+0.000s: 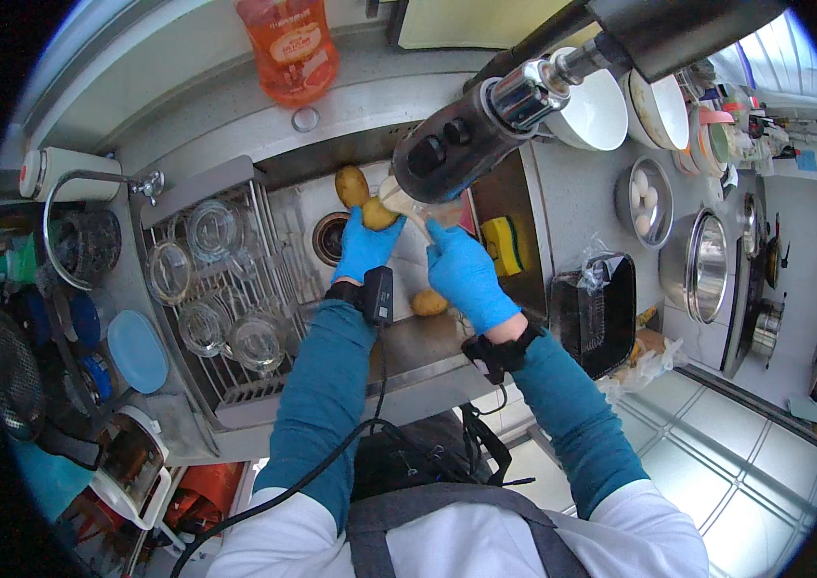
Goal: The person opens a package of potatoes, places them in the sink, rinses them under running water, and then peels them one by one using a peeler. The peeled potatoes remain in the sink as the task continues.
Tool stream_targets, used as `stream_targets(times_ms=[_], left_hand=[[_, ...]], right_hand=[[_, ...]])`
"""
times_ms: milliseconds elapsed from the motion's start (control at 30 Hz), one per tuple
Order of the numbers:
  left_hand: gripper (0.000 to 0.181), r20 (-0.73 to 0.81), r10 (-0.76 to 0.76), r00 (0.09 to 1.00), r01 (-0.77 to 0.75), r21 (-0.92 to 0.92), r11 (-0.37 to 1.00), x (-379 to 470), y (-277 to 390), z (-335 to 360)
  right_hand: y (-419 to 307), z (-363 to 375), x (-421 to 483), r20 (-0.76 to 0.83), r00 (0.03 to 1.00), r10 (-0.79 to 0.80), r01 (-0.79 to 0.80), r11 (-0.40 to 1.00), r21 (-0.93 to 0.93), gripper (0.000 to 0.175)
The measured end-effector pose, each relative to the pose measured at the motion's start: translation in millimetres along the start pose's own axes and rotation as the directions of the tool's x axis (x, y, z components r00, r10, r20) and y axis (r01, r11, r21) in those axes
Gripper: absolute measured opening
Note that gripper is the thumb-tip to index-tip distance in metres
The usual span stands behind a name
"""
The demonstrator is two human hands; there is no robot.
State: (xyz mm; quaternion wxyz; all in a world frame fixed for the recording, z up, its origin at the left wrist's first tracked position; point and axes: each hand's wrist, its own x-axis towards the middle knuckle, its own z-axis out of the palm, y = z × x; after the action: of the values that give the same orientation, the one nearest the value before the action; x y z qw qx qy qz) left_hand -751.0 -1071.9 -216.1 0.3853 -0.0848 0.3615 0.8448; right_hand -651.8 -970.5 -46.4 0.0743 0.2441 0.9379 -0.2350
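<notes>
My left hand (369,249), in a blue glove, holds a potato (379,214) over the sink. In my right hand (467,274), also gloved in blue, is the handle of a light-coloured brush or similar tool (419,220); its far end lies at the held potato, partly hidden by the black faucet head (437,148). A second potato (352,186) touches the held one at the upper left. Another potato (428,303) lies near the front wall of the sink, between my wrists. The drain (331,238) is left of my left hand.
A dish rack (235,412) with several glass vessels stands at the left. A yellow sponge (501,246) rests at the sink's right wall. Right of the sink are a black plastic tray (623,311), a bowl of eggs (657,235) and white bowls (589,108). An orange soap bottle (294,58) stands behind.
</notes>
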Motion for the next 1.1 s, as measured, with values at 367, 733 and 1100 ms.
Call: stream_targets(times_ms=[367, 733, 1100], left_hand=[[0.042, -0.26, -0.304, 0.916, 0.145, -0.493, 0.858, -8.8, 9.1, 27.1], [0.037, -0.196, -0.463, 0.865, 0.404, -0.278, 0.872, -12.6, -0.5, 0.4], [0.032, -0.401, -0.346, 0.848, 0.28, -0.215, 0.936, -9.5, 13.0, 11.9]], right_hand=[[14.6, -6.8, 26.0, 0.123, 0.99, 0.062, -0.082, 0.984, 0.161, 0.036], [11.9, -11.5, 21.5, 0.157, 0.987, 0.033, -0.056, 0.988, 0.145, 0.034], [4.0, -10.9, 27.3, 0.077, 0.997, -0.032, 0.032, 0.999, 0.002, 0.033]])
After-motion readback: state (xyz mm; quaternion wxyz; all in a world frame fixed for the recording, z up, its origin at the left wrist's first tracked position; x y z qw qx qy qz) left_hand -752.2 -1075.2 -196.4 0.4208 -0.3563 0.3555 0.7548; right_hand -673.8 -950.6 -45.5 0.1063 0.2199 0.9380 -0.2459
